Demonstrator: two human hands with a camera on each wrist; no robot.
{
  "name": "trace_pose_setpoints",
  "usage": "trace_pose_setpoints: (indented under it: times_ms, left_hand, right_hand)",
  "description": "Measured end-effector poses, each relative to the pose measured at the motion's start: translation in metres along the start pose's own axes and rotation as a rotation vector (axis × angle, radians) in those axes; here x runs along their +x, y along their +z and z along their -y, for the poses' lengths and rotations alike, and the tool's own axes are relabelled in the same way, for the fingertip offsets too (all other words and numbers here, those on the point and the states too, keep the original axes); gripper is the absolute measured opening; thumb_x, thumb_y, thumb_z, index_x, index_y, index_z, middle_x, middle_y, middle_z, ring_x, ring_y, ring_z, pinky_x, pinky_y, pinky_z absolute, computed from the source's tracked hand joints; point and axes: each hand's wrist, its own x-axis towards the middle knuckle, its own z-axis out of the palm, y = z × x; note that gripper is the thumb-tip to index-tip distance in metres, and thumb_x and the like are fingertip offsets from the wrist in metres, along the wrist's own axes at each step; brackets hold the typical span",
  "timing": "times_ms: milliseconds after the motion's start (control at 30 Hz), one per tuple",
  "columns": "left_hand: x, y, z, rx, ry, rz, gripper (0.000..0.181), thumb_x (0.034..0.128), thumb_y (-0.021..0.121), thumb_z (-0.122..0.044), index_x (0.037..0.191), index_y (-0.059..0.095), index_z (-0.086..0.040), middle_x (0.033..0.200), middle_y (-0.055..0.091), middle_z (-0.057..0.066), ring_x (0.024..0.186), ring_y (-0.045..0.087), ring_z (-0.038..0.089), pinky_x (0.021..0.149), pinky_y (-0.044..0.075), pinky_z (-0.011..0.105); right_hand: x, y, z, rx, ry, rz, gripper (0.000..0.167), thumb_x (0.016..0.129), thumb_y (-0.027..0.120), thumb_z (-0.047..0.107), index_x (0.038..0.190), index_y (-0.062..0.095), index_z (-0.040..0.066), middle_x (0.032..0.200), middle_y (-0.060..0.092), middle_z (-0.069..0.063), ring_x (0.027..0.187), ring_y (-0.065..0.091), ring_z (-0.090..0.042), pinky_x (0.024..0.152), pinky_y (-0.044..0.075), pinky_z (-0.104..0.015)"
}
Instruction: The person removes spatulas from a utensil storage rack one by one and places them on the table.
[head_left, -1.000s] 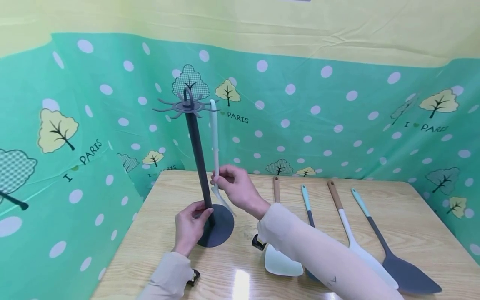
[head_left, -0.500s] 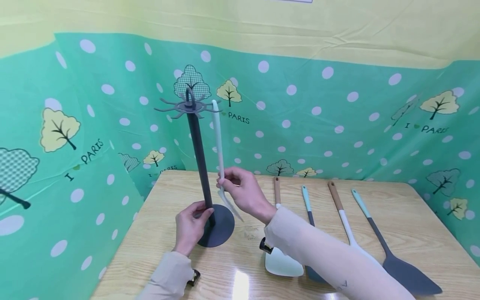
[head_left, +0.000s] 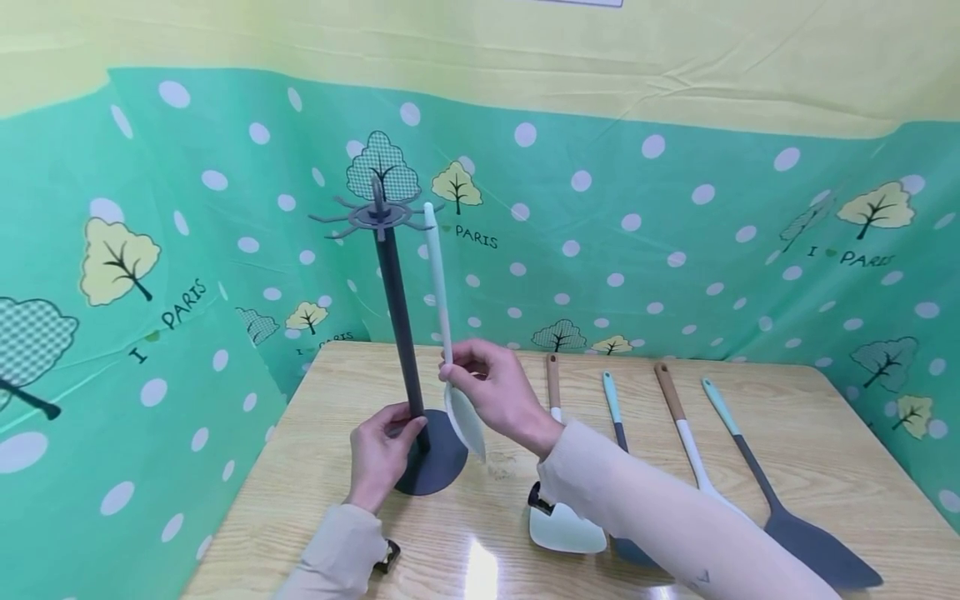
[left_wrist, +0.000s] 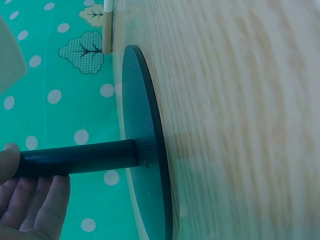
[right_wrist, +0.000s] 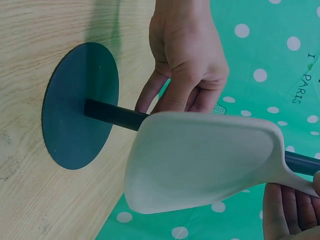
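A dark utensil stand (head_left: 396,308) with a round base and a ring of hooks (head_left: 378,217) stands upright on the table. My left hand (head_left: 375,457) grips its pole low down, thumb and fingers around it (left_wrist: 35,200). My right hand (head_left: 498,392) pinches a pale spatula (head_left: 438,275) near the neck, just right of the pole. The spatula's handle points up and its top end is at a hook tip; I cannot tell whether the hook passes through it. Its broad pale head (right_wrist: 205,162) hangs down and fills the middle of the right wrist view.
On the table (head_left: 300,475) to the right lie a pale turner (head_left: 566,529) with a brown handle, a dark utensil (head_left: 615,408) with a turquoise handle, a white one (head_left: 692,450) with a brown handle, and a dark turner (head_left: 817,546). Patterned cloth (head_left: 630,217) hangs behind.
My right hand has shifted slightly right and down, and the spatula's head has turned from edge-on to show more of its face. The hook ring has rotated a little. My left hand stays put.
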Motion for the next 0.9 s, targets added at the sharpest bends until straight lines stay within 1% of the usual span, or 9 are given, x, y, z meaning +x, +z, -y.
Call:
trace_pose_setpoints:
  times_ms: [67,167,433,600,767,900]
  left_hand:
    - [0.000,0.000,0.000,0.000,0.003,-0.001,0.017,0.0815,0.077,-0.011,0.098,0.073,-0.010,0.090,0.072,0.003,0.082,0.070,0.016,0.075,0.057,0.034]
    - [-0.001,0.000,0.000,-0.001,0.005,-0.001,0.018,0.0815,0.077,-0.011,0.099,0.073,-0.010,0.091,0.072,0.004,0.083,0.070,0.017,0.075,0.057,0.034]
    - [0.000,0.000,-0.001,-0.021,-0.001,-0.009,0.016,0.0806,0.077,-0.010,0.097,0.074,-0.010,0.089,0.072,0.003,0.082,0.070,0.016,0.074,0.057,0.034]
    - [0.000,0.000,-0.001,-0.036,0.002,-0.014,0.016,0.0795,0.078,-0.008,0.095,0.074,-0.010,0.087,0.072,0.002,0.080,0.070,0.015,0.073,0.057,0.034]
    - [0.000,0.000,-0.001,-0.021,0.001,-0.010,0.017,0.0801,0.078,-0.009,0.097,0.074,-0.010,0.089,0.072,0.003,0.082,0.070,0.016,0.074,0.057,0.035]
    - [0.000,0.000,-0.001,-0.018,-0.008,-0.006,0.017,0.0804,0.078,-0.011,0.097,0.074,-0.009,0.089,0.072,0.003,0.083,0.070,0.017,0.075,0.057,0.035]
  right_hand:
    - [-0.006,-0.001,0.007,-0.010,-0.010,-0.007,0.009,0.093,0.061,0.007,0.099,0.067,0.004,0.092,0.067,-0.011,0.085,0.064,-0.023,0.079,0.052,-0.034]
    - [-0.009,-0.002,0.006,-0.026,-0.018,-0.015,0.008,0.092,0.062,0.006,0.099,0.067,0.005,0.092,0.067,-0.010,0.084,0.064,-0.021,0.078,0.053,-0.034]
    - [-0.017,-0.006,0.008,-0.042,-0.027,-0.014,0.010,0.092,0.062,0.005,0.100,0.068,0.005,0.093,0.066,-0.008,0.085,0.063,-0.021,0.078,0.054,-0.036]
    - [-0.021,-0.010,0.010,-0.060,-0.017,-0.014,0.010,0.093,0.062,0.006,0.100,0.068,0.005,0.093,0.066,-0.007,0.085,0.063,-0.019,0.078,0.054,-0.035]
    - [-0.024,-0.014,0.012,-0.067,-0.017,-0.019,0.009,0.092,0.062,0.006,0.100,0.067,0.005,0.093,0.067,-0.007,0.085,0.063,-0.020,0.077,0.054,-0.035]
    - [-0.025,-0.016,0.012,-0.073,-0.039,-0.022,0.009,0.092,0.062,0.004,0.098,0.067,0.003,0.092,0.067,-0.009,0.084,0.064,-0.021,0.075,0.055,-0.034]
